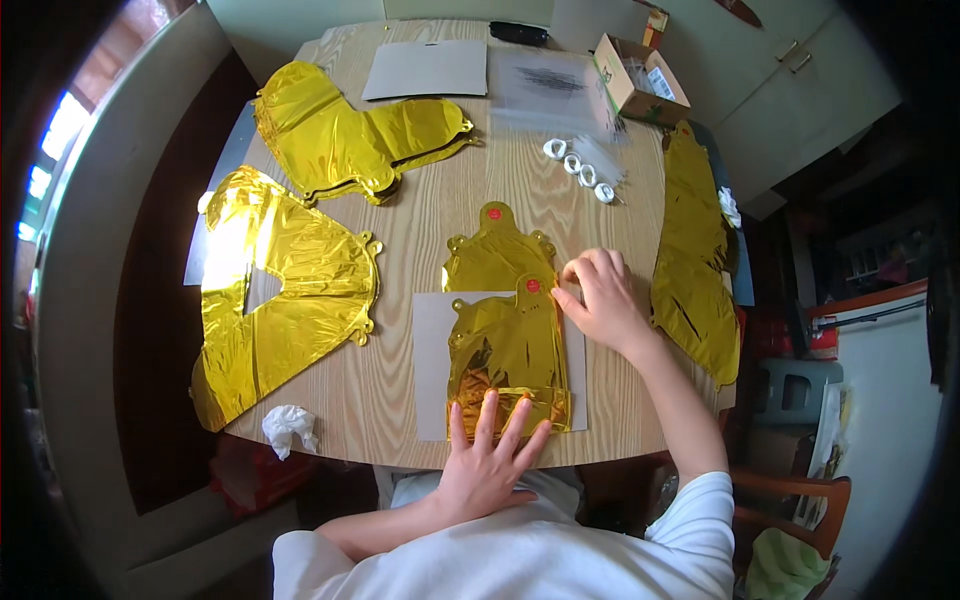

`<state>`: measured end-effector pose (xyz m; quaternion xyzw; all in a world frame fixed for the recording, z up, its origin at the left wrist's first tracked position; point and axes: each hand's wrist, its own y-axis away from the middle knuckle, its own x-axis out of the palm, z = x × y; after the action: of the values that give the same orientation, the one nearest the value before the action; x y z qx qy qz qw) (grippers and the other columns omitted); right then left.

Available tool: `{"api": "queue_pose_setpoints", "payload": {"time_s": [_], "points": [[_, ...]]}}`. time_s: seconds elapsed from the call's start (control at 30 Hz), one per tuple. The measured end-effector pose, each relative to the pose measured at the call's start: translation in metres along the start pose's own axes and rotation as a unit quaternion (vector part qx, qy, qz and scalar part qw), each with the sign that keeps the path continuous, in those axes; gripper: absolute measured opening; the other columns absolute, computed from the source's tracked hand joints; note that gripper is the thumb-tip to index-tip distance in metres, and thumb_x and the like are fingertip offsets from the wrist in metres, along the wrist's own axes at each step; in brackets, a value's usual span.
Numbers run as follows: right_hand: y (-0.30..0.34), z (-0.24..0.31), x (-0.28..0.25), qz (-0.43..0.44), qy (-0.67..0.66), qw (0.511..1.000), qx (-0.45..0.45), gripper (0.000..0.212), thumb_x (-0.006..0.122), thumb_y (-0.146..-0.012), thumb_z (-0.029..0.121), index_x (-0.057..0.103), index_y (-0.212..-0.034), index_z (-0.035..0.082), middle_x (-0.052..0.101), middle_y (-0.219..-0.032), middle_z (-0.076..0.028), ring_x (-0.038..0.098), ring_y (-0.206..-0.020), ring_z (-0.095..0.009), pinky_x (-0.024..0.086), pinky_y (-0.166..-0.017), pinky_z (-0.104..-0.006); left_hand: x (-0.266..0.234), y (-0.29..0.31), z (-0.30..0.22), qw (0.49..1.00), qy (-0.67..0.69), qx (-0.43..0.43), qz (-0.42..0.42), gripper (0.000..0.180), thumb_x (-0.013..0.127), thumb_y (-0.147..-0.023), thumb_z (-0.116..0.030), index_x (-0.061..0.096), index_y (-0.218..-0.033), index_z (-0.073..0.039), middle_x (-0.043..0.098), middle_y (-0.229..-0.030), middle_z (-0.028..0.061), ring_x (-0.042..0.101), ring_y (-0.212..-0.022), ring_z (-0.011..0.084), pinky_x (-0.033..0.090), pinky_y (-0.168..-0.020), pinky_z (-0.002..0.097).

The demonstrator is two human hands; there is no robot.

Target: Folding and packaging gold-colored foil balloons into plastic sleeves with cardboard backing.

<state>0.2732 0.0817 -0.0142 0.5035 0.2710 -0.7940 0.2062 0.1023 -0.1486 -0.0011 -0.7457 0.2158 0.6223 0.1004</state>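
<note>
Your left hand (482,472) lay spread and empty over the near end of the gold foil piece (500,345); your right hand (607,305) met its far right edge, though whether it pinched I couldn't tell; a grey board (430,365) lay beneath the foil, ahead of your left hand.
</note>
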Motion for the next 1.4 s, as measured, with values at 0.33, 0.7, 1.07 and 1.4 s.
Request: {"api": "queue_pose_setpoints", "payload": {"time_s": [0.33, 0.7, 1.07, 1.4], "points": [[-0.016, -0.003, -0.035, 0.211, -0.338, 0.903, 0.163, 0.022, 0.064, -0.088, 0.005, 0.059, -0.108, 0.004, 0.061, -0.091, -0.001, 0.053, -0.080, -0.007, 0.044, -0.072, -0.0233, 0.004, 0.001, 0.000, 1.000, -0.008, 0.000, -0.015, 0.106, 0.065, -0.064, -0.075, 0.033, -0.151, -0.024, 0.028, -0.155, 0.0140, 0.027, -0.138, 0.0494, 0.024, -0.098, 0.0781], [-0.006, -0.052, -0.133, -0.361, -0.456, 0.805, 0.115, 0.023, 0.054, -0.099, 0.008, 0.054, -0.121, 0.002, 0.064, -0.109, -0.006, 0.060, -0.094, -0.011, 0.050, -0.080, -0.0270, 0.003, 0.002, 0.000, 1.000, -0.014, 0.006, -0.004, 0.103, 0.061, -0.067, -0.077, 0.033, -0.151, -0.024, 0.031, -0.153, 0.0159, 0.022, -0.140, 0.0515, 0.012, -0.100, 0.0810], [0.094, 0.008, -0.104, -0.427, -0.310, 0.849, -0.033, 0.014, 0.052, -0.093, -0.007, 0.056, -0.106, -0.003, 0.065, -0.101, -0.014, 0.066, -0.088, -0.022, 0.058, -0.079, -0.0367, -0.004, 0.003, 0.003, 0.999, 0.043, -0.002, -0.028, 0.097, 0.061, -0.071, -0.074, 0.036, -0.149, -0.023, 0.034, -0.152, 0.0152, 0.028, -0.139, 0.0444, 0.017, -0.104, 0.0760], [0.176, 0.083, -0.077, -0.154, -0.202, 0.923, -0.290, 0.019, 0.074, -0.077, 0.005, 0.064, -0.091, 0.014, 0.069, -0.102, 0.001, 0.069, -0.099, -0.019, 0.058, -0.086, -0.0315, -0.023, 0.060, 0.096, 0.956, 0.127, -0.175, -0.197, 0.058, 0.066, -0.075, -0.002, 0.055, -0.132, -0.004, 0.043, -0.145, 0.0202, 0.030, -0.141, 0.0425, 0.025, -0.115, 0.0539]]}}
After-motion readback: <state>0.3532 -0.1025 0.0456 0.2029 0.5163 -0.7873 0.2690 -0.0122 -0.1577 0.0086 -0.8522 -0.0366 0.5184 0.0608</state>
